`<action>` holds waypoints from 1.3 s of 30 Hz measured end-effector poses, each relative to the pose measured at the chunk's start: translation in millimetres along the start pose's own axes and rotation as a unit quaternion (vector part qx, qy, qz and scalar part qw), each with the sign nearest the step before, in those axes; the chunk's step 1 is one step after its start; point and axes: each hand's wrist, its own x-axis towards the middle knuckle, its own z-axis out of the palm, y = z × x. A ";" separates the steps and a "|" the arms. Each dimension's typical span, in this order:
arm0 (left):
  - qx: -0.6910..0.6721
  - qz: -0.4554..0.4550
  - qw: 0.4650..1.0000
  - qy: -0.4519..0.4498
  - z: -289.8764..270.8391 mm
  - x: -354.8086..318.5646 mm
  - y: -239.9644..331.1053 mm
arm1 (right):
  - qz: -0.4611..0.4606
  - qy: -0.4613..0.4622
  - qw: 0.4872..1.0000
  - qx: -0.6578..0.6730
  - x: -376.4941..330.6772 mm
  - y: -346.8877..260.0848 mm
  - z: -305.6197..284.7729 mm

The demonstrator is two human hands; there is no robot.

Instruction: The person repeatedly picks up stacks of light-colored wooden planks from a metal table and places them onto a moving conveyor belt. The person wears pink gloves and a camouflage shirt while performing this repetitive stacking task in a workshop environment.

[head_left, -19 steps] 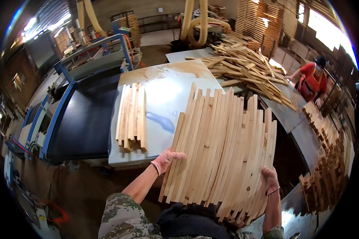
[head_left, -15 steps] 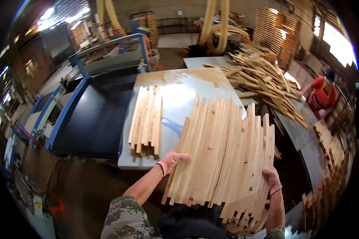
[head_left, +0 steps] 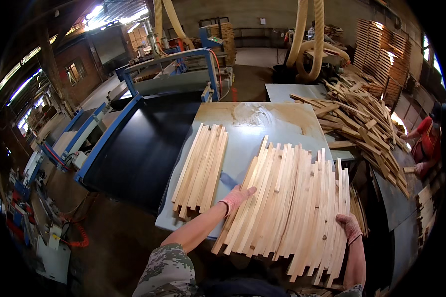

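Head view: a fanned bundle of pale wooden slats (head_left: 292, 208) lies lower centre on the grey desk (head_left: 243, 133), left hand (head_left: 235, 198) and right hand (head_left: 349, 226) fingers grasping its sides. Overhanging ends could slide off.

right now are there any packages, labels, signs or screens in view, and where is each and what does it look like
Small pale sign or sheet: on the far back wall between the hanging ducts, rectangular, whitish; too small to make out more.
No packages or screens show.
Nothing labelled lies near the hands: the left hand and right hand grip a fanned bundle of pale wooden slats.
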 end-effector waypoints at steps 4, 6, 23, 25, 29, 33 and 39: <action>0.252 -0.035 0.966 -0.039 -15.4 54.0 60.2 | -0.003 -0.020 0.999 0.037 51.6 -22.6 16.3; 0.280 -0.078 0.956 -0.040 -16.1 47.3 97.6 | 0.005 -0.017 1.000 0.016 68.5 -31.0 20.9; 0.368 -0.010 0.861 0.352 -238.9 73.5 -65.1 | 0.034 -0.080 0.996 -0.029 129.2 -67.2 148.8; 0.369 -0.042 0.869 0.327 -255.5 58.6 -42.5 | 0.018 -0.043 0.998 -0.041 133.9 -49.3 158.6; 0.350 -0.071 0.877 0.322 -304.7 37.6 -46.5 | 0.011 -0.060 0.997 -0.040 130.0 -35.1 216.6; 0.362 -0.074 0.875 0.314 -400.5 26.0 -69.2 | 0.009 -0.034 0.998 -0.052 111.4 -2.8 316.6; 0.387 -0.096 0.864 0.308 -587.4 8.0 -129.4 | 0.030 -0.099 0.994 -0.041 77.6 45.6 514.0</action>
